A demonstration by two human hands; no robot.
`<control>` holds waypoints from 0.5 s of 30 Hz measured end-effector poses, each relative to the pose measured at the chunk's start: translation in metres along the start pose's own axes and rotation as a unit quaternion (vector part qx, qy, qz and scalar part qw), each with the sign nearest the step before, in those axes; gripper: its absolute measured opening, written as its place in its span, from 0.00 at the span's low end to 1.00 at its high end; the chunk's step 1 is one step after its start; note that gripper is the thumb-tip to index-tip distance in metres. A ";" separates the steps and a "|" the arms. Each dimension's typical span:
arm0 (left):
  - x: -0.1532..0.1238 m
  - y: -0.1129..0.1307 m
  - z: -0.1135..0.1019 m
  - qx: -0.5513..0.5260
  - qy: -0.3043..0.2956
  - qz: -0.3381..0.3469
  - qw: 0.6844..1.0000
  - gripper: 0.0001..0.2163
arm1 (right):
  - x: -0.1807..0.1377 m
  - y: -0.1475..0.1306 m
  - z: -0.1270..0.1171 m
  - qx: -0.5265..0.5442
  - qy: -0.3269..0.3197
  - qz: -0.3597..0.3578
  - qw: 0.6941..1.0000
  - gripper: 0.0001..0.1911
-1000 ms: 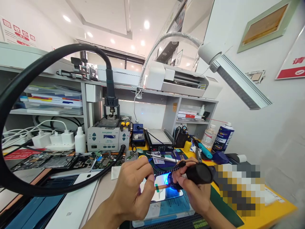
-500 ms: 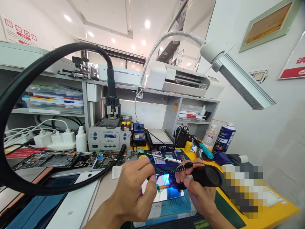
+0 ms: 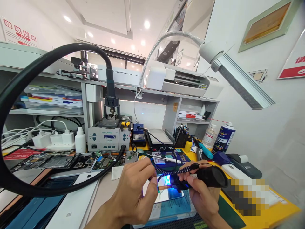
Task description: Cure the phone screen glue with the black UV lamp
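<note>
Our right hand (image 3: 202, 194) is wrapped round a black torch (image 3: 202, 178), fingers clamped on its barrel, its braided wrist cord (image 3: 176, 171) looping back over the knuckles; the lamp end throws a blue glow straight down onto the phone (image 3: 164, 194) lying just under the fingertips. Our left hand (image 3: 133, 194) sits close beside it, thumb and forefinger pinched together on something small at the phone's upper edge; what exactly sits between them is too small to tell, though a thin orange strip (image 3: 164, 187) runs from the pinch toward the torch head. The phone rests on a blue sheet (image 3: 173, 208) below both hands, its glass catching the glow.

Beyond the fingertips lie a white pen-like tool (image 3: 164, 158) and a heating plate (image 3: 158, 140); further out past the left knuckles stand a hot-air station (image 3: 108, 136) and opened phone boards (image 3: 59, 160); a thick black hose (image 3: 47, 187) curves round outside the left wrist; a blue spray can (image 3: 222, 138) stands well beyond the right hand.

We judge the risks small but real; the torch is held very near the strip, so a slip of the right wrist could knock it out of the pinch; the loose cord could snag a finger and drag the beam off its spot; pressing the pinch too hard might shift the phone on the sheet.
</note>
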State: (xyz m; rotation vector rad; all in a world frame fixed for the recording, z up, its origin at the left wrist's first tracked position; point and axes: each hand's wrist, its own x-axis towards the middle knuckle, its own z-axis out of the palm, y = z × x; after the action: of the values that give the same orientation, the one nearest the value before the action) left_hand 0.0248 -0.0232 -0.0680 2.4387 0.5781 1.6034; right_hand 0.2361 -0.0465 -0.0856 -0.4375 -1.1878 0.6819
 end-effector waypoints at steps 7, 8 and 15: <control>0.002 0.006 -0.003 0.022 0.000 -0.004 1.000 0.07 | 0.001 0.001 -0.001 -0.001 0.010 -0.012 1.000 0.06; 0.003 0.006 -0.004 0.029 -0.001 -0.005 1.000 0.07 | 0.001 0.000 -0.001 -0.001 0.017 -0.015 1.000 0.06; 0.001 0.007 0.003 0.067 -0.009 -0.020 0.998 0.04 | 0.007 0.006 -0.007 0.001 0.083 -0.018 0.996 0.05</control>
State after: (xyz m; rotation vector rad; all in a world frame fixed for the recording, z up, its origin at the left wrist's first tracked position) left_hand 0.0289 -0.0289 -0.0660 2.5160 0.7497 1.5728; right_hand 0.2430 -0.0367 -0.0867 -0.4605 -1.0363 0.6045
